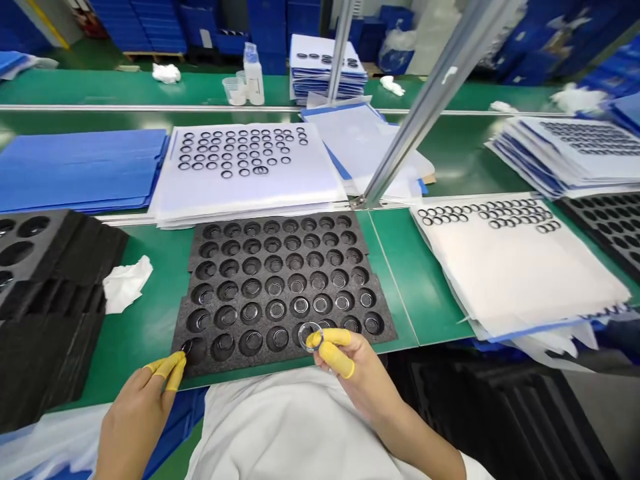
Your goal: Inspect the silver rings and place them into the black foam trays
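A black foam tray (235, 365) with rows of round pockets lies in front of me, and clear round pieces sit in many of the pockets. At its front left corner, my left hand (150, 383), with yellow finger cots, pinches the edge of a dark-rimmed ring (187, 347) at a pocket. My right hand (350, 367), also in yellow finger cots, grips a clear, dark-edged ring (309, 337) between thumb and finger. It is held tilted above the front row, partly covering the pockets there. Whether either ring has glass in it, I cannot tell.
Behind the tray, a paper-topped stack (245, 190) carries rows of dark rings. Stacked foam trays (50, 333) and a crumpled white tissue (127, 285) are on the left. A metal post (425, 107) slants up behind. Another ring-bearing sheet (520, 273) lies at right.
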### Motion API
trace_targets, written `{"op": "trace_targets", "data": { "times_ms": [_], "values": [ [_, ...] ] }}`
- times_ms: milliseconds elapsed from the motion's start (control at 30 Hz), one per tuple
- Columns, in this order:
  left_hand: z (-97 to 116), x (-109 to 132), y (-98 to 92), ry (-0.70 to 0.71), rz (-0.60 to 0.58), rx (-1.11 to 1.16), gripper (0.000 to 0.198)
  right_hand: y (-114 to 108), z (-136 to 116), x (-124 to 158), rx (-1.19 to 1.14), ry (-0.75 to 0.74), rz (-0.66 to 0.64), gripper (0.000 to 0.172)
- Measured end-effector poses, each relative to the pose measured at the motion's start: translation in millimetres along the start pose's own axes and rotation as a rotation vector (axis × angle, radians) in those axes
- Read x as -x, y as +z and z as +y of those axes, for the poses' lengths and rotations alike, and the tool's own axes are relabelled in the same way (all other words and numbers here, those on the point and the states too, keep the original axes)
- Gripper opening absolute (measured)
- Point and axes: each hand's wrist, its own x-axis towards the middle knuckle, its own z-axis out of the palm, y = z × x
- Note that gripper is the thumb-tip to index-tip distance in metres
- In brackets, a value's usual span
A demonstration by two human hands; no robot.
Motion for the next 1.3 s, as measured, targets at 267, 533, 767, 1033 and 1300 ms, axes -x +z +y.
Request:
{"op": "trace_targets", "data": {
  "times_ms": [267, 533, 767, 1033, 1300],
  "values": [
    [-5.3, -6.2, 4.7, 0.384, -0.166, -0.371, 0.034, -1.0, 0.7, 3.7, 0.162, -0.287, 0.052, 0.012],
    [134.3, -28.6, 2.2, 0.251, -0.174, 0.678, 0.032, -4.4, -1.7, 3.0, 0.505, -0.839, 0.053, 0.019],
    [197.1, -46.7, 12.9, 0.561, -0.230, 0.902, 0.029, -10.9, -6.3, 16.0, 0.532, -0.846, 0.083, 0.018],
    [205.1, -49.5, 10.0, 0.881, -0.054, 0.719, 0.046, -17.7, -15.1, 23.0, 0.797, -1.059, 0.283, 0.024],
    [214.9, -47.0, 13.7, 0.766, -0.163, 0.828, 0.038, -18.8, -14.7, 23.3, 0.618, -0.990, 0.300, 0.017]
  ]
}}
